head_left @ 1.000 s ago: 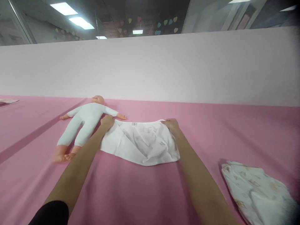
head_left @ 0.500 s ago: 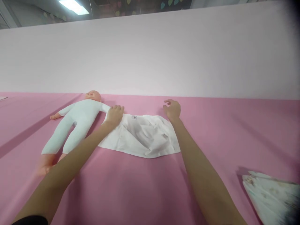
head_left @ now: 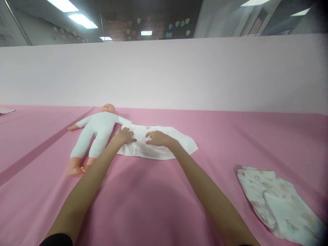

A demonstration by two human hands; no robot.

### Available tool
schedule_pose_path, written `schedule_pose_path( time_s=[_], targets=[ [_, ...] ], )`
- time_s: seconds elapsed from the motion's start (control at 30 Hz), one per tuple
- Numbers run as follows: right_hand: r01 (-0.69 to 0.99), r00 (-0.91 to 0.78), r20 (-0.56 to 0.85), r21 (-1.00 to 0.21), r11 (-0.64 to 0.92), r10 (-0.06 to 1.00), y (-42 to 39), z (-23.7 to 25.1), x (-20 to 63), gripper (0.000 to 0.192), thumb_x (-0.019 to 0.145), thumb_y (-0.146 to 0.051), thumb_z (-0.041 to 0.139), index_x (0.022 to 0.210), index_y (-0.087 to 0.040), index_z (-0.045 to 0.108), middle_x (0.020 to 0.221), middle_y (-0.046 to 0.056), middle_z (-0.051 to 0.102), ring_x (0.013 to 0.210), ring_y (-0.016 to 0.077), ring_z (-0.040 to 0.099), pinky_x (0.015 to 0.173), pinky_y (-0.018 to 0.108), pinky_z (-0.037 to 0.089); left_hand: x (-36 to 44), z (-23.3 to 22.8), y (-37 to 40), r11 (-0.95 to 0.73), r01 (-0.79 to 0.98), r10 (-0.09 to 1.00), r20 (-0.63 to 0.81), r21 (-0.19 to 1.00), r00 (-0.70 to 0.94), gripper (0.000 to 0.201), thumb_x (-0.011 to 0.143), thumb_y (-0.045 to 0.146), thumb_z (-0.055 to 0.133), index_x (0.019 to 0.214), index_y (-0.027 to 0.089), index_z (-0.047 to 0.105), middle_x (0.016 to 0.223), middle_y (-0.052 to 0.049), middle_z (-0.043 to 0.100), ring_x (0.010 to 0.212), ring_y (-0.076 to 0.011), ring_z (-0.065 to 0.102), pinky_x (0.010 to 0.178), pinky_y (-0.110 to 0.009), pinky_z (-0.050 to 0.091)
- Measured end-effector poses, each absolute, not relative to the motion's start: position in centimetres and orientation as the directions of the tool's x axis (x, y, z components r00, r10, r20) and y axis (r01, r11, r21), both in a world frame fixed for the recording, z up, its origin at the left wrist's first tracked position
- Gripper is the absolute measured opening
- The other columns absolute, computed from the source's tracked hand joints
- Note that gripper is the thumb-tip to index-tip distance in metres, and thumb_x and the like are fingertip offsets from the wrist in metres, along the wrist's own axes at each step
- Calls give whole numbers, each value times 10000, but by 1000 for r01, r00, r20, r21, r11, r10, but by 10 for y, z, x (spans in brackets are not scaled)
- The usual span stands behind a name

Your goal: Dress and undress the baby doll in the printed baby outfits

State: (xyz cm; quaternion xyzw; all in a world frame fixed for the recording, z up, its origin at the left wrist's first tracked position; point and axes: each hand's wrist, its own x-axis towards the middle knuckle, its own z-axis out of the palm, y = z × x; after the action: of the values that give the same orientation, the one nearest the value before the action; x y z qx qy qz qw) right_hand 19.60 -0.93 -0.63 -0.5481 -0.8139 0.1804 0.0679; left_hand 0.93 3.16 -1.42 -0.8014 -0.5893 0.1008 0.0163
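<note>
A white cloth (head_left: 159,153) with a small printed label near its far edge lies spread on the pink surface. My left hand (head_left: 124,136) is over its left part, fingers apart and curved. From the right, my right hand (head_left: 157,138) reaches over the middle of the cloth, its fingers loosely spread and holding nothing visible. Whether the fingertips touch the fabric I cannot tell. Just left of the cloth, a baby doll (head_left: 98,128) in a white suit lies on its back, one arm reaching the cloth's corner.
A pink cover (head_left: 143,201) spreads over the work surface, with a white wall panel (head_left: 164,75) along its back. At the right front lies a folded patterned cloth (head_left: 276,201). A pale flat item (head_left: 6,111) sits at the far left edge.
My right hand has moved left from beyond the cloth's right side to over its middle. My left hand has come nearer to me. The cloth looks flatter, and the view has tilted up.
</note>
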Motion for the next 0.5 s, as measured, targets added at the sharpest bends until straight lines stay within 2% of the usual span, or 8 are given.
schedule_pose_path(
  time_s=[0.07, 0.13, 0.23, 0.3, 0.4, 0.5],
  targets=[
    [878, -414, -143, -322, 353, 899, -29, -25, 187, 438, 848, -234, 614, 1268, -119, 572, 1221, 157, 580, 1077, 301, 571, 925, 418, 449, -10, 7, 28, -257, 959, 964, -95, -122, 247, 547, 883, 505, 404, 1339, 223, 511, 1444, -115, 442, 1346, -292, 368, 1109, -469, 287],
    [884, -419, -124, -284, 372, 900, -50, -44, 179, 479, 873, -216, 572, 1337, -120, 503, 1305, 175, 508, 1216, 320, 471, 1037, 509, 354, -36, 27, 25, -158, 984, 987, -15, -84, 157, 574, 902, 503, 329, 1386, 221, 451, 1477, -123, 398, 1357, -323, 346, 1099, -527, 281],
    [892, -411, -79, -243, 382, 908, -73, -69, 170, 472, 934, -182, 434, 1401, -108, 418, 1349, 184, 463, 1294, 303, 390, 1089, 585, 248, -81, 41, 24, 95, 994, 993, 69, 46, -98, 607, 881, 547, 352, 1395, 238, 444, 1474, -134, 405, 1347, -387, 350, 1051, -592, 318],
    [904, -375, -39, -239, 356, 926, -80, -82, 164, 456, 973, -208, 360, 1414, -102, 401, 1403, 187, 418, 1327, 299, 354, 1103, 579, 230, -107, 40, 25, 211, 966, 977, -10, 149, -212, 652, 852, 565, 417, 1410, 230, 433, 1485, -149, 386, 1327, -428, 363, 1009, -612, 356],
    [927, -282, 63, -241, 289, 957, -82, -100, 157, 463, 1001, -245, 301, 1433, -103, 388, 1485, 167, 328, 1395, 289, 255, 1148, 539, 161, -133, 32, 27, 277, 913, 958, -157, 300, -239, 709, 831, 581, 469, 1442, 231, 391, 1505, -155, 353, 1287, -454, 410, 924, -591, 442],
    [923, -209, 162, -292, 249, 964, -80, -113, 153, 446, 993, -237, 308, 1402, -123, 444, 1465, 136, 378, 1392, 266, 275, 1165, 513, 148, -145, 25, 29, 258, 893, 965, -137, 369, -223, 721, 832, 587, 476, 1446, 221, 382, 1491, -163, 375, 1261, -437, 454, 899, -562, 475]
  ],
)
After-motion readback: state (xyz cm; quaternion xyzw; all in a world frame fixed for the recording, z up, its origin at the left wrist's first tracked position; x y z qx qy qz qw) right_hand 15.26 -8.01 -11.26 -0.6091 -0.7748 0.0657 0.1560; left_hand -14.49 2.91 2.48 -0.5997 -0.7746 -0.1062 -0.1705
